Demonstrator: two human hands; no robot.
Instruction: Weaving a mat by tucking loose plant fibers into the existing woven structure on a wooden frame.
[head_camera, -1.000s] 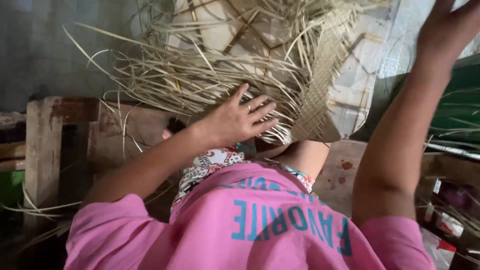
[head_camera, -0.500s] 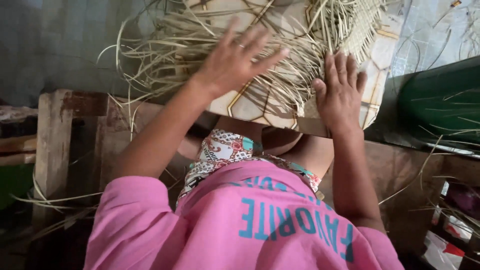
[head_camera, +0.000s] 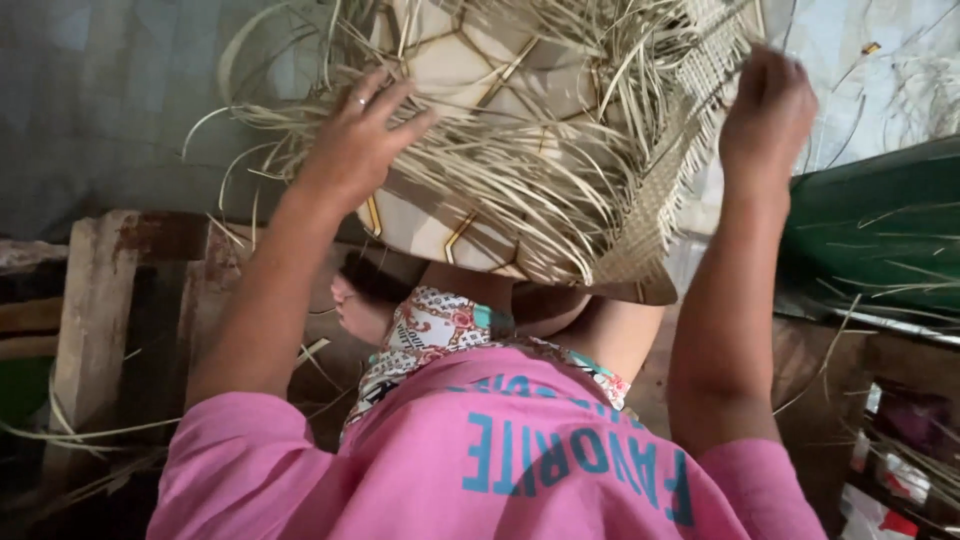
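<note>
Both hands on half-woven straw mat, loose ends everywhere.
I see left hand (head_camera: 358, 140) spread flat, pressing loose strands (head_camera: 520, 190); right hand (head_camera: 768, 110) curled closed at the woven mat (head_camera: 690, 130) edge, grip unclear. Mat lies on patterned floor (head_camera: 450, 50). Risk: strands spring free, weave loosens.

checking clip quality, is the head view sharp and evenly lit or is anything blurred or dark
Head view: left hand and woven straw mat are fairly sharp; right hand is slightly soft; light is brightest at the top, while the wooden frame at lower left sits in deep shadow.
</note>
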